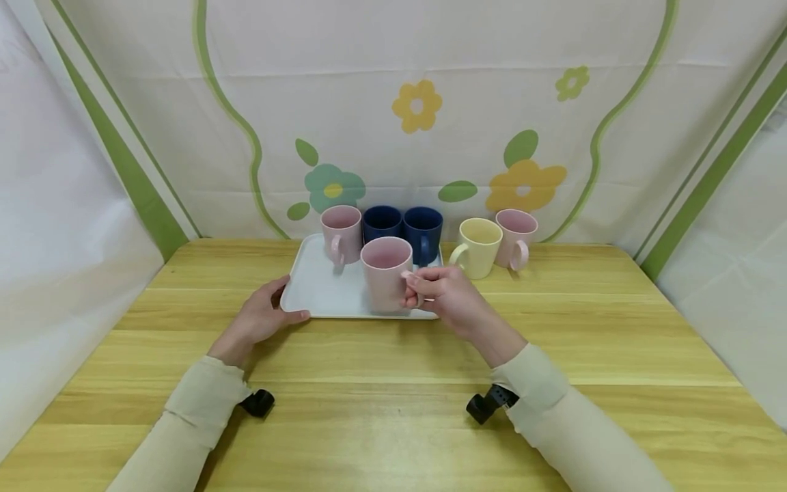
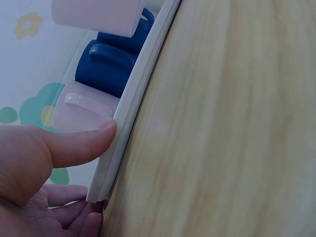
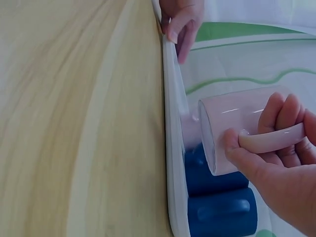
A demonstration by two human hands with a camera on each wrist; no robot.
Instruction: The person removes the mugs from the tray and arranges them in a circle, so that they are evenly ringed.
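Note:
My right hand (image 1: 451,297) grips a pink mug (image 1: 386,277) by its handle, fingers through the loop. The mug is upright over the front of a white tray (image 1: 328,294); the right wrist view shows a gap under its base. At the tray's front left corner, my left hand (image 1: 261,314) holds the edge, thumb (image 2: 84,145) against the front rim and fingers round the left side. Along the tray's back stand another pink mug (image 1: 341,234), a dark blue mug (image 1: 381,221) partly hidden by the held one, and a second dark blue mug (image 1: 424,232).
Right of the tray, a pale yellow mug (image 1: 481,247) and a further pink mug (image 1: 516,236) stand close together on the wooden table (image 1: 381,417). A white flowered curtain (image 1: 356,102) hangs behind the table's back edge. Both wrists wear small black cameras.

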